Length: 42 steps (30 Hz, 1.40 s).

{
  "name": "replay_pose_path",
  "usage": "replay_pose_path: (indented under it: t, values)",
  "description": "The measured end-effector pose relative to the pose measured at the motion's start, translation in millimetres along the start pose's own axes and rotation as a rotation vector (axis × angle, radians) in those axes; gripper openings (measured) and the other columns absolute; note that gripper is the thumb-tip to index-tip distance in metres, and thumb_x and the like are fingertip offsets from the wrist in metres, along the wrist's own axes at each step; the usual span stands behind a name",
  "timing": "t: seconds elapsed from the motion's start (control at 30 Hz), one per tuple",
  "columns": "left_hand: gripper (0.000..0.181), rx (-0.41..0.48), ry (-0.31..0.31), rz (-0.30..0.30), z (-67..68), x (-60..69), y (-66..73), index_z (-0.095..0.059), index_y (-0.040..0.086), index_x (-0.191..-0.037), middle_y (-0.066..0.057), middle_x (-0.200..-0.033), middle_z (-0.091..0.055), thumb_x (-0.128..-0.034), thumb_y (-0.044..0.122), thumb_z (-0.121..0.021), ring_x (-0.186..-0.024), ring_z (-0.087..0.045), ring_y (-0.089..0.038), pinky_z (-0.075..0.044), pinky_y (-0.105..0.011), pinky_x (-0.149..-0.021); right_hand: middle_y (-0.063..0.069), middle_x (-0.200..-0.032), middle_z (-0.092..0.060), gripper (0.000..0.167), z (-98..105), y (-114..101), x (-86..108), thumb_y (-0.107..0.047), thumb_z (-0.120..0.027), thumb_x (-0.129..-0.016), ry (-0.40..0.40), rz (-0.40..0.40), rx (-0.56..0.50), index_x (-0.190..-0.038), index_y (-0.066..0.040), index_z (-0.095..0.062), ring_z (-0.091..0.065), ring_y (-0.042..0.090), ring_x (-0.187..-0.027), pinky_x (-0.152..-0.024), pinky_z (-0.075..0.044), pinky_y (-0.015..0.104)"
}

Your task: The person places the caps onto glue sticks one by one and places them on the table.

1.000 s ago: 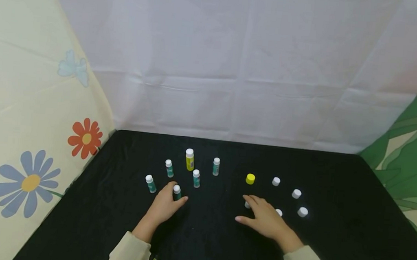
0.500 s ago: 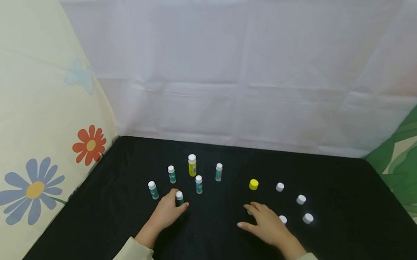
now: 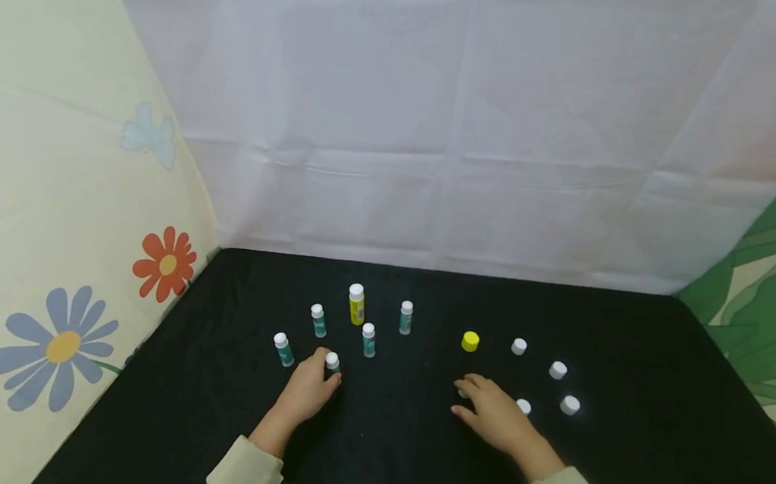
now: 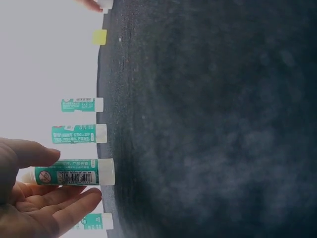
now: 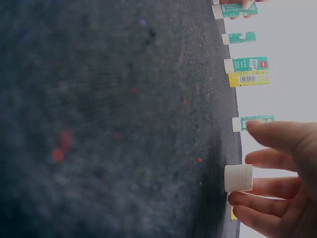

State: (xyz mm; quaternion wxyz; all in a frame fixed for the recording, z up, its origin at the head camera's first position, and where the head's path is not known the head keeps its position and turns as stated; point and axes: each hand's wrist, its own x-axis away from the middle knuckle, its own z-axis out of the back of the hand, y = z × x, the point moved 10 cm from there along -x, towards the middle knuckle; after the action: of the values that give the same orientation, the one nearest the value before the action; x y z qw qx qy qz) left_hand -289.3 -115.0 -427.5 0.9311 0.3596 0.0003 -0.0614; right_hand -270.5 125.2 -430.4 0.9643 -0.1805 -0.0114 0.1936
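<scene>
My left hand (image 3: 304, 391) is around a small green-labelled glue stick (image 4: 74, 174) that stands upright on the black table. Thumb and fingers lie against its two sides in the left wrist view. My right hand (image 3: 496, 419) is low over the table around a white cap (image 5: 238, 178). Its thumb stays apart from that cap, and its fingers are loosely bent behind it. From the head view the cap is mostly hidden by the fingers. Near the left hand stand other green glue sticks (image 3: 369, 340) and a taller yellow one (image 3: 357, 309), all with white tops.
Right of centre sit a yellow cap (image 3: 470, 342) and several white caps, one of them (image 3: 523, 407) close beside the right hand. The black-covered table (image 3: 405, 456) ends at a white cloth backdrop (image 3: 394, 159). Flowered cloth (image 3: 55, 208) borders the left side.
My left thumb has come in closer to the glue stick, and the right thumb has moved slightly toward its fingers. The head view shifted a little; the sticks and caps stay in place.
</scene>
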Motion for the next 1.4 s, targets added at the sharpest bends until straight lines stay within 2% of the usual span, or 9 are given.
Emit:
replay_pose_path:
  t: [0.23, 0.57, 0.77, 0.93, 1.17, 1.4]
  values:
    - [0.022, -0.004, -0.029, 0.007, -1.9, -0.6, 0.7, -0.046, -0.001, -0.098, -0.011, -0.091, -0.056, -0.0801, 0.004, -0.058, -0.077, -0.052, -0.019, -0.043, -0.036, -0.067, 0.016, -0.102, -0.054, 0.029, 4, -2, -0.8, -0.011, -0.065, -0.075, 0.031, 0.014, 0.006, -0.101, 0.002, -0.058, -0.051, 0.031, -0.094, -0.080, -0.040, 0.042]
    - [0.021, -0.031, -0.028, -0.074, -3.9, -1.5, 6.2, -0.047, 0.003, -0.097, -0.011, -0.091, -0.057, -0.0789, 0.002, -0.059, -0.077, -0.052, -0.018, -0.043, -0.035, -0.066, 0.007, -0.087, -0.056, 0.017, 10, -2, -1.2, 0.003, -0.063, -0.072, 0.088, 0.006, -0.040, -0.088, -0.002, -0.061, -0.054, 0.023, -0.081, -0.073, -0.043, 0.036]
    - [0.021, -0.043, -0.026, -0.115, -3.2, -1.8, 8.5, -0.047, 0.003, -0.097, -0.011, -0.090, -0.058, -0.0791, 0.003, -0.059, -0.078, -0.054, -0.019, -0.043, -0.035, -0.066, 0.006, -0.082, -0.055, 0.016, 18, -9, -0.3, 0.008, -0.062, -0.070, 0.173, 0.081, -0.041, -0.082, -0.002, -0.060, -0.055, 0.021, -0.076, -0.068, -0.045, 0.034]
    - [0.021, -0.040, -0.017, -0.137, -3.8, -0.7, 8.0, -0.048, 0.003, -0.097, -0.011, -0.089, -0.058, -0.0791, 0.002, -0.059, -0.078, -0.055, -0.019, -0.043, -0.035, -0.065, 0.005, -0.081, -0.055, 0.016, 17, -7, 0.1, 0.010, -0.061, -0.069, 0.202, 0.067, -0.049, -0.079, -0.004, -0.060, -0.056, 0.020, -0.075, -0.066, -0.045, 0.033]
    - [0.021, -0.001, -0.036, -0.135, -9.3, 2.5, 7.2, -0.048, 0.004, -0.098, -0.010, -0.090, -0.058, -0.0794, 0.003, -0.058, -0.075, -0.053, -0.016, -0.043, -0.033, -0.064, 0.001, -0.076, -0.054, 0.021, 21, -11, 8.2, 0.014, -0.059, -0.065, 0.256, 0.119, -0.038, -0.073, -0.006, -0.058, -0.055, 0.017, -0.070, -0.062, -0.045, 0.028]
    - [0.019, 0.003, -0.044, -0.181, -7.4, -0.2, 11.5, -0.049, 0.006, -0.096, -0.006, -0.089, -0.057, -0.0798, 0.003, -0.058, -0.075, -0.051, -0.014, -0.043, -0.032, -0.064, 0.001, -0.076, -0.054, 0.024, 26, -13, 7.8, 0.015, -0.060, -0.065, 0.284, 0.144, -0.056, -0.072, -0.007, -0.056, -0.055, 0.017, -0.070, -0.061, -0.045, 0.027]
